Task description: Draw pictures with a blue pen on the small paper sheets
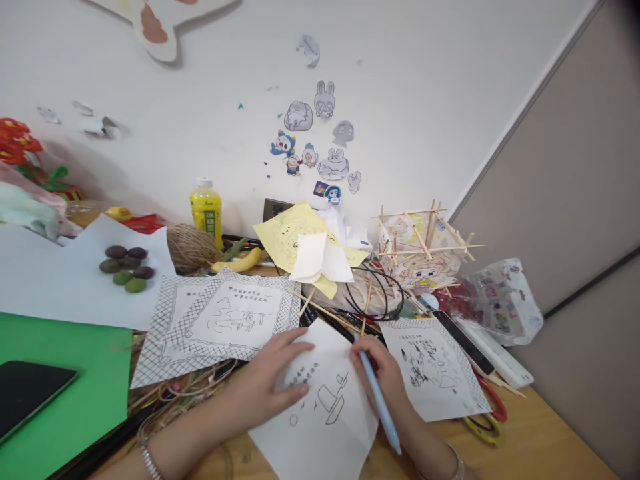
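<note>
A white sheet of paper (320, 437) lies in front of me, bearing a line drawing of a boat, small marks and rows of handwritten characters. My left hand (280, 373) rests on the sheet's left side with its fingers spread. Near the sheet's upper right, my right hand (380, 373) is closed around a light blue pen (377, 393). The pen's tip end points away from me, towards the top of the paper. Whether it touches the paper cannot be made out.
Bordered drawings lie left (240, 313) and right (430, 367). Behind are a yellow drink bottle (206, 207), a banana (240, 261), twine (190, 247) and a stick frame (425, 250). A phone (464, 343) and scissors (485, 427) lie right; a dark tablet (30, 393) lies left on green card (100, 373).
</note>
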